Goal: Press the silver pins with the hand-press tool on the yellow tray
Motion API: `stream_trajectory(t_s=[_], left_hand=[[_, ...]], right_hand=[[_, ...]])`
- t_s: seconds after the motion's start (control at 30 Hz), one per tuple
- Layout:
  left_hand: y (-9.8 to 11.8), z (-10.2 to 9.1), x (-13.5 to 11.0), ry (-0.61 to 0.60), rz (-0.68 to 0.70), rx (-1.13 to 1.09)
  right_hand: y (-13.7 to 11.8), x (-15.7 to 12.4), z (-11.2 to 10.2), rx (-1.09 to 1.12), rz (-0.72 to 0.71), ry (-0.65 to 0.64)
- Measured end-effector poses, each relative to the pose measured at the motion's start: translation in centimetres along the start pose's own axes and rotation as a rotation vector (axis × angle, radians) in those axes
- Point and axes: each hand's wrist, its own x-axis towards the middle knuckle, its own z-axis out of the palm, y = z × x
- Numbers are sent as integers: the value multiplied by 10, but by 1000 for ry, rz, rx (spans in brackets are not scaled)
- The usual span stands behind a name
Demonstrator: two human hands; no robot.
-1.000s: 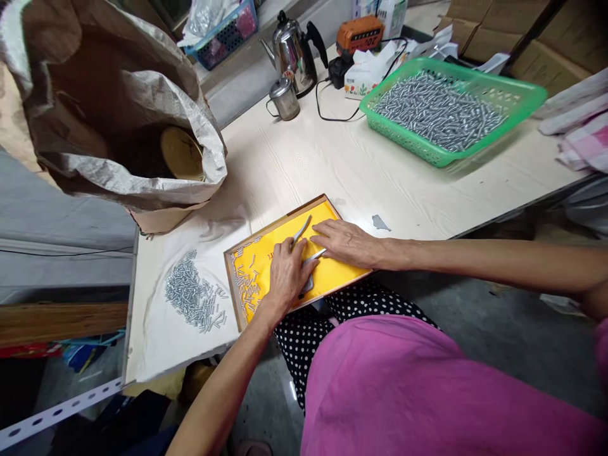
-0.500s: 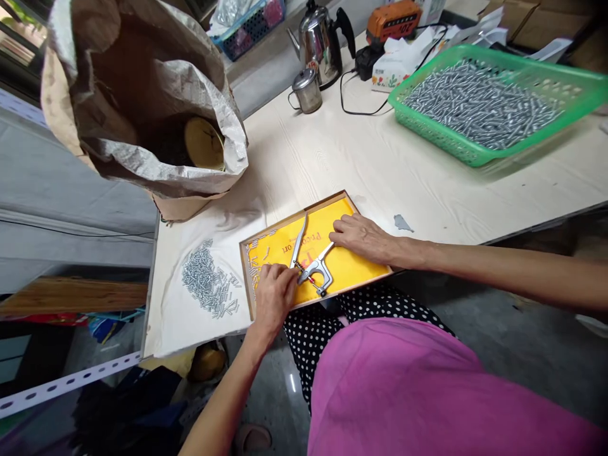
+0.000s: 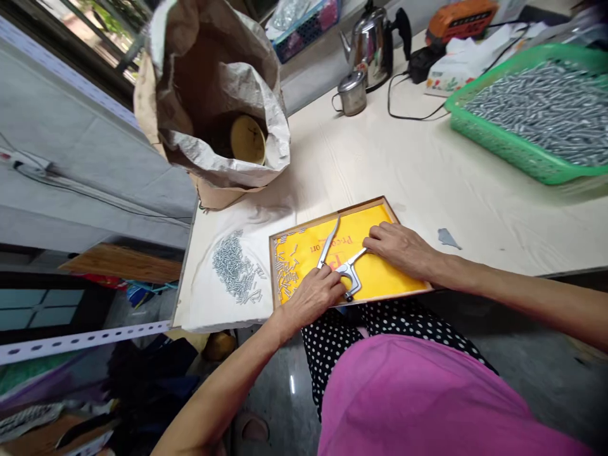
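Silver hand pliers (image 3: 350, 278) lie over a shallow tray (image 3: 417, 291) lined with yellow printed sheet, their two handles spread wide apart. My left hand (image 3: 316, 294) is closed over the pliers' pivot, fingers bent, hiding the joint and whatever the fingertips may pinch there. At the end of one handle my right hand (image 3: 399, 249) is closed, its fingers curled around the tip. The other handle points up towards the tray's far rim, untouched. Small metal pins (image 3: 286, 269) lie scattered along the tray's left side, left of my left hand.
A heap of metal pins (image 3: 232, 269) lies on white sheeting left of the tray. Behind stands an open paper sack (image 3: 209, 180). A green basket (image 3: 508, 149) full of metal pieces, a lidded cup (image 3: 352, 95) and a kettle (image 3: 373, 47) stand farther back.
The view has turned, shifting everything to the right in the picture. My left hand has slid right over the pliers' pivot, baring more pins. My right hand keeps its hold on the handle.
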Motion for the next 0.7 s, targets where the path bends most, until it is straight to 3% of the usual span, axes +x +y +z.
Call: stream_trajectory(t_s=[0.17, 0.27, 0.33, 0.4, 0.47, 0.53, 0.6, 0.7], left_hand=[[1, 6, -28, 63, -142, 19], [-12, 6, -54, 140, -302, 0], [-32, 3, -71, 221, -546, 33], [-58, 0, -83, 260, -888, 79], [-84, -1, -91, 193, -1159, 49], [-106, 1, -94, 97, -1331, -60], [-120, 4, -96, 37, -1387, -156], [-126, 9, -97, 14, -1352, -198]], right_hand=[[2, -2, 7, 0, -8, 26], [1, -2, 6, -3, -14, 18], [1, -2, 6, -3, -12, 12], [0, -2, 5, -10, -8, 14], [-1, -2, 5, -21, -7, 16], [-1, -2, 4, -26, -8, 14], [-1, -2, 4, -26, -13, 12], [0, -2, 4, -29, -28, 25]])
